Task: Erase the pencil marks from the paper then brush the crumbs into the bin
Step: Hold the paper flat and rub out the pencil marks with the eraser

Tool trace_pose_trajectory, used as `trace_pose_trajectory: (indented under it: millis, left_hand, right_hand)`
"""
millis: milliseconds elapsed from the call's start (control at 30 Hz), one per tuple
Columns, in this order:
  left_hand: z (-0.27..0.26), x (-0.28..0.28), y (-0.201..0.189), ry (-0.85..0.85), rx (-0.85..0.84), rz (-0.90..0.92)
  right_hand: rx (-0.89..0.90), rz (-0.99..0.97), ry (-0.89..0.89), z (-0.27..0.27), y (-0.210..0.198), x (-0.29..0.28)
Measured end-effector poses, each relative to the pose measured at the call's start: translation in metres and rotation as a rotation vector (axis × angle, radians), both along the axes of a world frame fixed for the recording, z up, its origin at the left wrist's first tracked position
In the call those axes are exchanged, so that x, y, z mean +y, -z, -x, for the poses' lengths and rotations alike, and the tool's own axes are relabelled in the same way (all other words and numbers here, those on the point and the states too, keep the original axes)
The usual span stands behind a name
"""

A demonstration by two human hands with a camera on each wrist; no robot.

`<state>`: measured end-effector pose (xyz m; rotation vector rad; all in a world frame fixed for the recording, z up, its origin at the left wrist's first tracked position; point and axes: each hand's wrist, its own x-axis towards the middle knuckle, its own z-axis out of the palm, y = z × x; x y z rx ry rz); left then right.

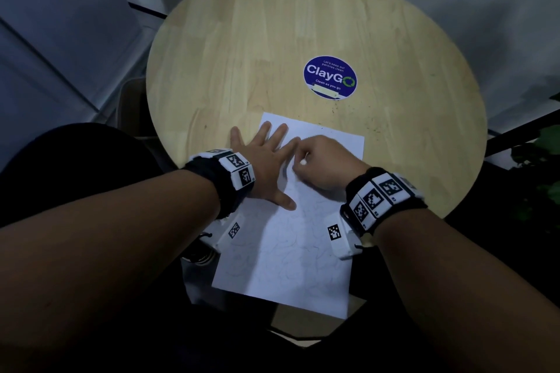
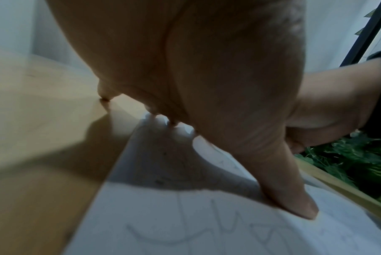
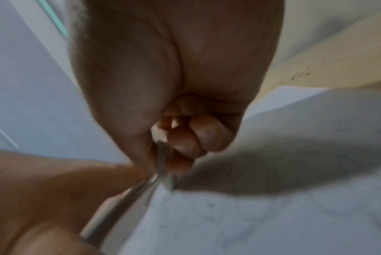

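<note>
A white paper with faint pencil scribbles lies on the round wooden table, and its near end hangs over the table's edge. My left hand lies flat with fingers spread on the paper's upper left part. In the left wrist view the thumb presses on the paper. My right hand is curled around a slim whitish eraser, beside the left fingertips. The right wrist view shows the eraser tip down on the paper. Dark crumbs are scattered right of the paper.
A round blue "ClayGo" sticker sits beyond the paper. Green plant leaves stand off the table's right edge. A tan surface shows below the paper's near end. A dark box-like shape stands by the table's left edge.
</note>
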<state>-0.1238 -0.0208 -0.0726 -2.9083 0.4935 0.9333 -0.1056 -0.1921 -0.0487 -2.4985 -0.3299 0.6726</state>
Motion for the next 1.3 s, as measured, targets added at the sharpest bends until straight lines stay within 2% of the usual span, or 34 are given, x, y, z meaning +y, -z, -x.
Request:
trace_pose_trajectory:
  millis: [67, 200, 233, 367, 400, 533, 567, 667, 700, 800, 867, 967, 1000, 1067, 1133, 1167, 1300]
  left_hand:
    - [0.0, 0.0, -0.001, 0.006, 0.005, -0.01]
    - [0.0, -0.001, -0.002, 0.002, 0.017, -0.004]
    - [0.0, -0.001, -0.002, -0.001, 0.019, -0.002]
    - [0.0, -0.001, -0.002, 0.004, 0.007, -0.018]
    - [0.0, -0.001, -0.002, 0.005, 0.005, -0.021]
    - [0.0, -0.001, -0.002, 0.001, 0.009, -0.01]
    - [0.001, -0.001, -0.002, -0.002, 0.014, -0.009]
    - [0.001, -0.001, -0.002, 0.001, 0.01, -0.01]
    - [0.001, -0.001, -0.002, 0.002, 0.009, -0.012]
    - [0.0, 0.0, -0.003, -0.003, 0.02, -0.006]
    - [0.0, 0.0, -0.003, -0.008, 0.025, 0.001]
    - [0.0, 0.0, -0.003, -0.003, 0.018, -0.001]
    - [0.001, 0.0, -0.003, -0.002, 0.015, -0.004]
    - [0.0, 0.0, -0.003, -0.001, 0.015, -0.002]
    - [0.0, 0.0, -0.002, -0.004, 0.017, 0.005]
    - [0.0, 0.0, -0.002, -0.005, 0.018, 0.006]
    - [0.0, 0.0, -0.002, -0.003, 0.016, -0.002]
  right_hand:
    - [0.095, 0.035, -0.078, 0.005, -0.002, 0.003]
    - [-0.119, -0.047, 0.077, 0.005, 0.002, 0.001]
    - [-0.121, -0.048, 0.089, 0.004, 0.001, 0.0]
    - [0.181, 0.034, -0.049, 0.007, -0.008, 0.002]
    - [0.166, 0.042, -0.055, 0.007, -0.007, 0.002]
    - [-0.109, -0.012, 0.083, 0.002, -0.004, -0.001]
    - [-0.075, 0.0, 0.063, 0.001, -0.004, -0.001]
    - [0.189, 0.049, -0.043, 0.006, -0.009, 0.001]
    - [0.193, 0.047, -0.048, 0.007, -0.009, 0.002]
    - [-0.061, -0.018, 0.058, 0.005, -0.004, 0.002]
    - [-0.102, -0.045, 0.105, 0.004, -0.004, 0.001]
    - [0.171, 0.003, 0.007, 0.009, -0.007, 0.004]
    - [0.204, 0.022, -0.026, 0.01, -0.008, 0.004]
    - [0.077, 0.027, -0.017, 0.008, -0.004, 0.004]
    - [-0.092, -0.017, 0.08, 0.006, -0.002, 0.002]
    - [-0.114, -0.024, 0.105, 0.004, -0.003, 0.001]
    - [0.191, 0.008, 0.014, 0.009, -0.008, 0.002]
